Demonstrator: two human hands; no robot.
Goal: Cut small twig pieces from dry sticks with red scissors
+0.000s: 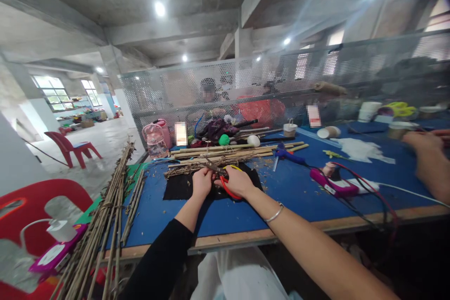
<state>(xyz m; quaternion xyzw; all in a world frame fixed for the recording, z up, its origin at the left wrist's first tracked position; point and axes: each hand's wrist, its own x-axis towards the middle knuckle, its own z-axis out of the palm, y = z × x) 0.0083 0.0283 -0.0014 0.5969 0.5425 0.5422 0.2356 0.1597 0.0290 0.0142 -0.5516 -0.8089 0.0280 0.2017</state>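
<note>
My right hand (pixel 237 182) grips a pair of scissors (pixel 232 191) with red and yellow handles, their blades angled up and to the left. Close beside it, my left hand (pixel 203 183) has its fingers pinched together near the blades; whatever lies between them is too small to make out. Both hands are over a black cloth (pixel 176 189) on the blue table. Just beyond them lies a bundle of thin dry twigs (pixel 183 168), with longer pale sticks (pixel 267 151) behind it.
Long dry stalks (pixel 101 225) overhang the table's left edge, beside a red chair (pixel 45 197). A blue glue gun (pixel 290 155) and a purple power strip (pixel 330 183) with cables lie to the right. Another person's hand (pixel 427 145) is at far right. A perforated metal screen (pixel 158 96) stands behind.
</note>
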